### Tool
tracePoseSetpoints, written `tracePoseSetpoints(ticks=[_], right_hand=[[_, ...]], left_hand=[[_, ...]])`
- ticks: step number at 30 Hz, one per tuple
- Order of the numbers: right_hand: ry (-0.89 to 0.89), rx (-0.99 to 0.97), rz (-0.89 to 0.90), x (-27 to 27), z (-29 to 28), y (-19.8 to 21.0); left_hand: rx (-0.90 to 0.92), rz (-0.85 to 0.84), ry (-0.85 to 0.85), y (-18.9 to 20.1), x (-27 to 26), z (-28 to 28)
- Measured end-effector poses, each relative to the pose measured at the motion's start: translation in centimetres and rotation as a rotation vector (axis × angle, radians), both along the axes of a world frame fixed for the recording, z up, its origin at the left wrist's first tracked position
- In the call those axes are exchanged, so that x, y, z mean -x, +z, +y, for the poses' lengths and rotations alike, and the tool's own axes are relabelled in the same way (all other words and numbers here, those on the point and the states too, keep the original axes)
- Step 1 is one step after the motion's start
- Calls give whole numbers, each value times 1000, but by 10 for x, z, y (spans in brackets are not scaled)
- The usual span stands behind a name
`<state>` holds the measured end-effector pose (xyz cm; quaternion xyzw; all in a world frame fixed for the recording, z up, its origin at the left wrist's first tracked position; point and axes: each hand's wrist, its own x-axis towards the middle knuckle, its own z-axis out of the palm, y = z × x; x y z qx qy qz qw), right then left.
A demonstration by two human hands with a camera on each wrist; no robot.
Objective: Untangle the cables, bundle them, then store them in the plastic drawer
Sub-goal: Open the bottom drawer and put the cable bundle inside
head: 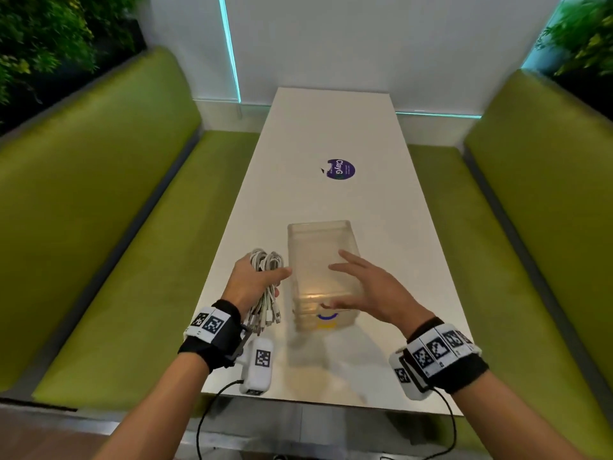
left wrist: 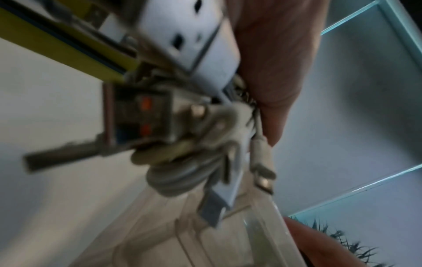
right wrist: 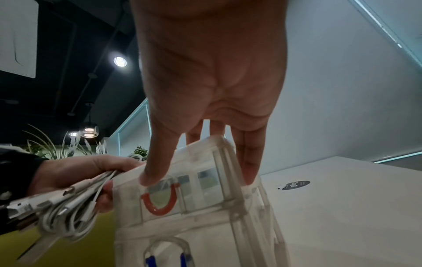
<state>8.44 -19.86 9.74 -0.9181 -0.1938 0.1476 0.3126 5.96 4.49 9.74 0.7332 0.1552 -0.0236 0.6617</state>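
My left hand (head: 255,282) grips a coiled bundle of white cables (head: 267,260), loops pointing away and connectors hanging toward my wrist. The left wrist view shows the cable bundle (left wrist: 182,162), blurred, against my palm (left wrist: 274,72). Right of it on the table stands a translucent plastic drawer unit (head: 318,244). My right hand (head: 365,287) hovers over its top with straight, spread fingers. In the right wrist view my thumb (right wrist: 151,173) touches the top drawer's front just above its red handle (right wrist: 160,206). The bundle (right wrist: 63,216) and left hand (right wrist: 75,171) sit at the unit's left side.
The white table (head: 331,127) runs away from me and carries a purple round sticker (head: 341,169) past the drawer unit. Green benches (head: 99,227) flank both long sides. A lower drawer shows a blue handle (right wrist: 166,260). The table's near edge lies just under my wrists.
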Motion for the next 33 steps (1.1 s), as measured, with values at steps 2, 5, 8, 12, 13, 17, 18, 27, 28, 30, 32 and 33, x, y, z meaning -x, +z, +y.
tracePoseSetpoints(ticks=[2,5,8,12,13,17,18,27,28,30,32,33], right_hand=[[-17,-7,-22,4,0,-3],[-63,-11,-46,9,1,-5],[-82,8,-64,16,4,-5],[-176,-38,-128,36,7,-13],[-237,-74,-240,46,7,-19],[-239,-80,-406,95,17,-49],[-163,7,-246,102,21,-58],[-39,396,46,81,44,-98],[-52,376,39,81,44,-96],[-60,326,36,83,42,-92],[6,330,80,94,38,-86],[58,351,106,100,35,-84]], left_hand=[[6,19,-52,-1,5,-8],[10,40,-83,-2,10,-16],[-19,46,-83,-1,10,-18],[-113,34,-112,3,7,-16],[-123,36,-116,4,6,-16],[-116,56,-127,3,5,-14],[-115,60,-127,3,4,-14],[-105,61,-133,4,6,-16],[-99,56,-132,4,6,-16],[-94,50,-124,3,6,-17],[-88,47,-113,2,7,-17],[-85,48,-114,2,7,-16]])
